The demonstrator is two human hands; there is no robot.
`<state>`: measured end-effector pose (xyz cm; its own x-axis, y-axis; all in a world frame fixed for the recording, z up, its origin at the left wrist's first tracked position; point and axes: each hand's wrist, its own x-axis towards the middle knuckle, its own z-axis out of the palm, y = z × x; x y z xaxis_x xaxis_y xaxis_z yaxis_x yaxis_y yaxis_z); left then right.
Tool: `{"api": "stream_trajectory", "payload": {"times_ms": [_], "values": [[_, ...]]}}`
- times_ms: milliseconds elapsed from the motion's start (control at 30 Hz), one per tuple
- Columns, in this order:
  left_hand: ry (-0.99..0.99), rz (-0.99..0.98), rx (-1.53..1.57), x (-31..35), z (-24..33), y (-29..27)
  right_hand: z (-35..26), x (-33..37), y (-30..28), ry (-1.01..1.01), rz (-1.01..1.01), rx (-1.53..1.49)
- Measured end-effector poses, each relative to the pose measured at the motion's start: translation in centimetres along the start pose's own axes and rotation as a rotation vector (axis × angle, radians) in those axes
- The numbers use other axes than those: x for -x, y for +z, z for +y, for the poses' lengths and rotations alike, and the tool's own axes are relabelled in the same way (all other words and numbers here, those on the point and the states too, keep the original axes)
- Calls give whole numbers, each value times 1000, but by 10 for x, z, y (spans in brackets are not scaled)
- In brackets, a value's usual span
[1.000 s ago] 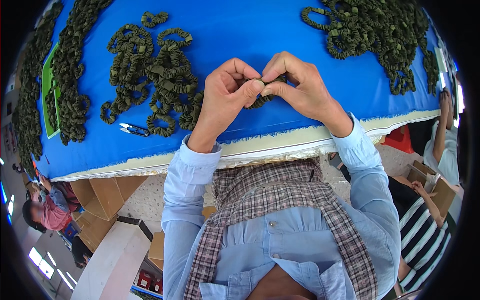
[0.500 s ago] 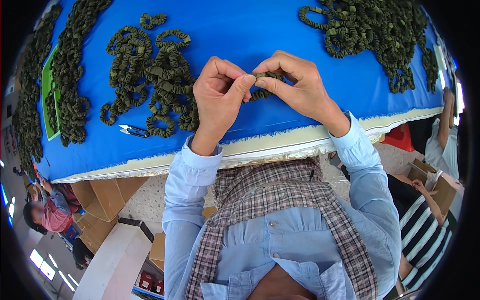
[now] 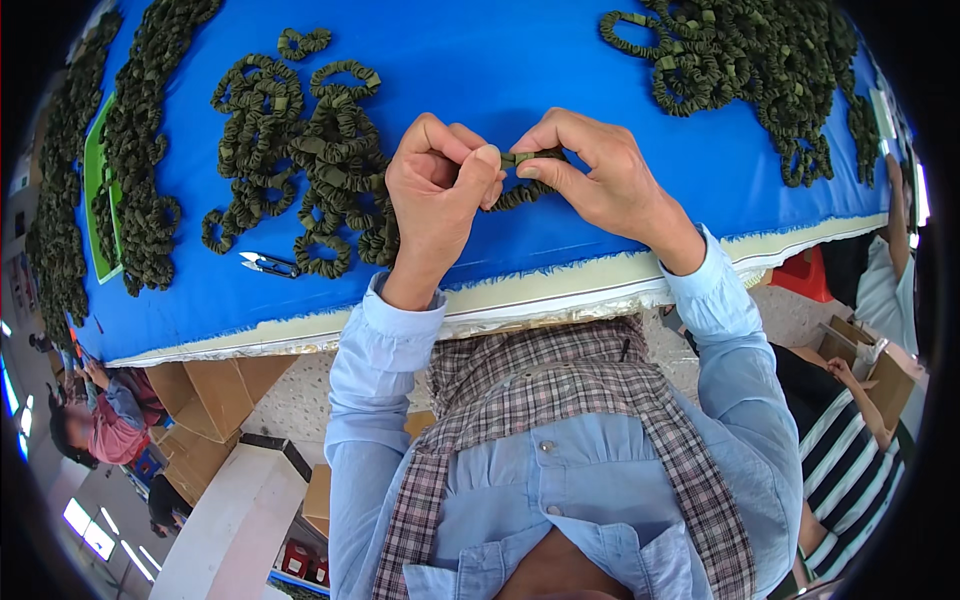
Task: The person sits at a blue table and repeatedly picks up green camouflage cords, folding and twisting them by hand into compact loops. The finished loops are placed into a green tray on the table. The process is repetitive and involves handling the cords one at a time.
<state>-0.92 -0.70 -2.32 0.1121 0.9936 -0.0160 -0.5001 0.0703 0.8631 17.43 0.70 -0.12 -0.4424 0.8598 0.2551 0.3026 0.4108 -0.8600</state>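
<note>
A dark green ruched fabric band, like a scrunchie [image 3: 522,192], is pinched between my two hands above the blue-covered table. The thumb and forefinger of my left hand [image 3: 440,185] grip one side of its flat joining tab. My right hand [image 3: 600,170] pinches the other side, so a short piece of the tab shows between the fingertips. Part of the band hangs below, partly hidden by my fingers. Beside my left hand lies a loose heap of similar scrunchies [image 3: 335,150]. Small thread snips [image 3: 268,264] rest on the table left of that heap.
A larger heap of scrunchies [image 3: 740,60] covers the far right. More lie along the left around a green tray [image 3: 103,190]. The blue table cover [image 3: 500,60] ends in a frayed near edge. Cardboard boxes [image 3: 220,395] stand below at left; other people work at both sides.
My fingertips have drawn slightly apart, so more of the scrunchie's flat tab shows between them. The heaps and the snips stay in place.
</note>
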Motion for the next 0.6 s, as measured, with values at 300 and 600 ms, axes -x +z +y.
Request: {"api": "stream_trajectory", "payload": {"times_ms": [300, 600], "values": [[-89, 68, 17, -3, -6, 0, 7, 0, 4, 177, -10, -183], [-40, -15, -93, -7, -8, -4, 14, -1, -1, 446, 69, -290]]}}
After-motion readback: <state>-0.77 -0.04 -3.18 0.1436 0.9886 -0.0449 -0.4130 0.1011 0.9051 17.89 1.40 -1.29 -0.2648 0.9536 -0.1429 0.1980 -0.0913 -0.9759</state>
